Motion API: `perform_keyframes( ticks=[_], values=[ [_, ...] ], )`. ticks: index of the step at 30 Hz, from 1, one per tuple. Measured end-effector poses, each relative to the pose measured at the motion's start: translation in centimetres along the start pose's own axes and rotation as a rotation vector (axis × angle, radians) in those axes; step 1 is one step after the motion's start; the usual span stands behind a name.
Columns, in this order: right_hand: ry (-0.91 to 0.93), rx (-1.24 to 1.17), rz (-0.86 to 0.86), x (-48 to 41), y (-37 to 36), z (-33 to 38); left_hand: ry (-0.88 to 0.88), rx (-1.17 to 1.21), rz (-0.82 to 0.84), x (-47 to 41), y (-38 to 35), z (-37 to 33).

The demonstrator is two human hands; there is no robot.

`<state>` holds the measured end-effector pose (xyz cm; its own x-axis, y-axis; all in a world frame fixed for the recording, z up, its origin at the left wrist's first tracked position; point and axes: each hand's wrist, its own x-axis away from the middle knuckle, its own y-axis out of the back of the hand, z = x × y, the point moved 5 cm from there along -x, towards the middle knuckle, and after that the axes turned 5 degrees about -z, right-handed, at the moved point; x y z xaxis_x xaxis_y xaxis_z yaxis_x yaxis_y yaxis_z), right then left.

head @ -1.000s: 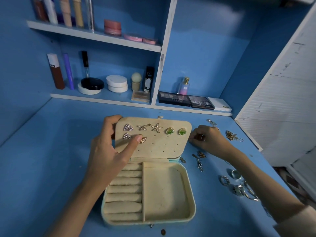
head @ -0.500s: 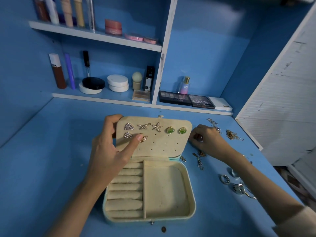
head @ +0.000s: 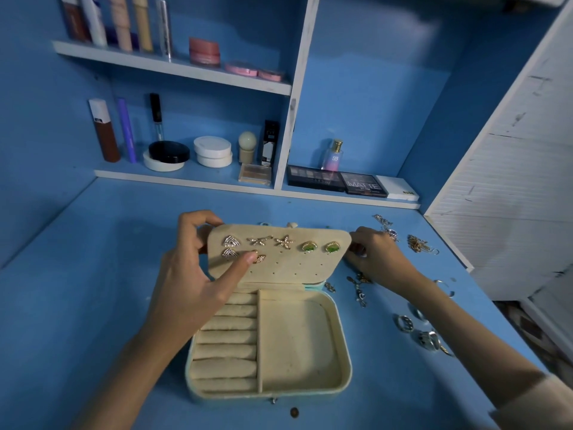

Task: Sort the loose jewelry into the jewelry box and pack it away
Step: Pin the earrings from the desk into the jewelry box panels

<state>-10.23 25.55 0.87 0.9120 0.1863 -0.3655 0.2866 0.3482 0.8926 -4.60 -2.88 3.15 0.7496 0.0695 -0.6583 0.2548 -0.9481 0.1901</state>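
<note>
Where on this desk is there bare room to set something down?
Bare: the desk left of the jewelry box, out to the left wall, and the strip between it and the lower shelf. Crowded: right of the box, where chains, rings and the right hand sit.

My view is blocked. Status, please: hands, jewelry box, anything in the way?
Left hand grips open lid. Right hand at lid's right edge, grip unclear. Rings, chains loose beside jewelry box.
</note>
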Motion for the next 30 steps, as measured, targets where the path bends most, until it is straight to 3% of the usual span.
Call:
perform_keyframes(
  ticks=[12,23,30],
  values=[
    [-0.051,-0.062,-0.01,-0.1,0.0,-0.5,-0.226,-0.064,0.022,2.2,1.1,-0.3],
    [-0.142,0.013,-0.011,-2.7,0.2,-1.1,-0.209,-0.054,0.014,2.5,1.2,-0.2],
    [-0.116,0.018,0.106,-4.0,-0.6,-0.5,-0.218,-0.068,0.021,2.5,1.1,-0.3]
  ],
)
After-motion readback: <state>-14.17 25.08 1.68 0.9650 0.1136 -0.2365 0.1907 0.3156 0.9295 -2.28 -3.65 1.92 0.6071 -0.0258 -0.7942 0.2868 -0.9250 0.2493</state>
